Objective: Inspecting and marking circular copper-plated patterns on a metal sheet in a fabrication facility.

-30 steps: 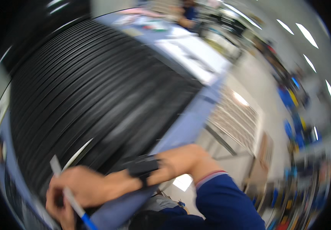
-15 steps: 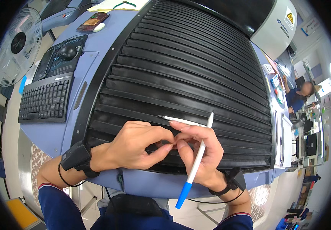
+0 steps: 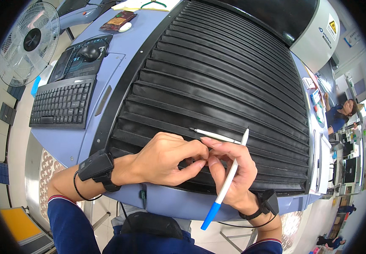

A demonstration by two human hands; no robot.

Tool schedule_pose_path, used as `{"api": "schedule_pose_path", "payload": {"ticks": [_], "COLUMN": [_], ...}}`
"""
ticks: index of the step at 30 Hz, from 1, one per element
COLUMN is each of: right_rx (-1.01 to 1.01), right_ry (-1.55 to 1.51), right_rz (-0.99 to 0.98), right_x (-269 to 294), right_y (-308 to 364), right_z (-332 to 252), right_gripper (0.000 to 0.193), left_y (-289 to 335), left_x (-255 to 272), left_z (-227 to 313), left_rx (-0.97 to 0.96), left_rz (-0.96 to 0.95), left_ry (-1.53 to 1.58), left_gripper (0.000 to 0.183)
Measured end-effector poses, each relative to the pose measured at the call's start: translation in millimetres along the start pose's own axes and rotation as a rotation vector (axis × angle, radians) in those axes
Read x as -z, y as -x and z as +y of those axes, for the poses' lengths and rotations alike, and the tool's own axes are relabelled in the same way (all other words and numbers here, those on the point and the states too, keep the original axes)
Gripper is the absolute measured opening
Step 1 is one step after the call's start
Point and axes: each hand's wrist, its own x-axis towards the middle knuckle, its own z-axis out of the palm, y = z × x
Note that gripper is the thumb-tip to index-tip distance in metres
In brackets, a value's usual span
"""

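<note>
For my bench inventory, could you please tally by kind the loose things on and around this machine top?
Pens or pen parts in the hands: 2 (pen body, thin refill)
Keyboard: 1
Computer mouse: 1
Desk fan: 1
Total: 5

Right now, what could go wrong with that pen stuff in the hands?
1. The thin white refill, pinched only at one end by the left hand, might slip and roll into the grooves of the black ribbed cover.
2. The pen barrel, loosely held in the right hand, hangs over the machine's edge and could drop to the floor.
</note>
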Motion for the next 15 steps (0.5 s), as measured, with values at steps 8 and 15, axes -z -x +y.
{"api": "schedule_pose_path", "payload": {"ticks": [8,15], "right_rx": [-0.028,-0.095], "right_ry": [0.01,-0.023], "right_rz": [-0.006,0.035], "right_x": [0,3], "right_y": [1,-3], "right_z": [-1,1], "right_gripper": [0.03,0.03], "left_y": [-1,-12], "left_x": [-1,2], "left_z": [1,9], "left_rx": [0.02,-0.019], "left_rz": [-0.046,0.175], "left_ry": [-0.006,-0.104], "left_gripper": [0.014,0.034]}}
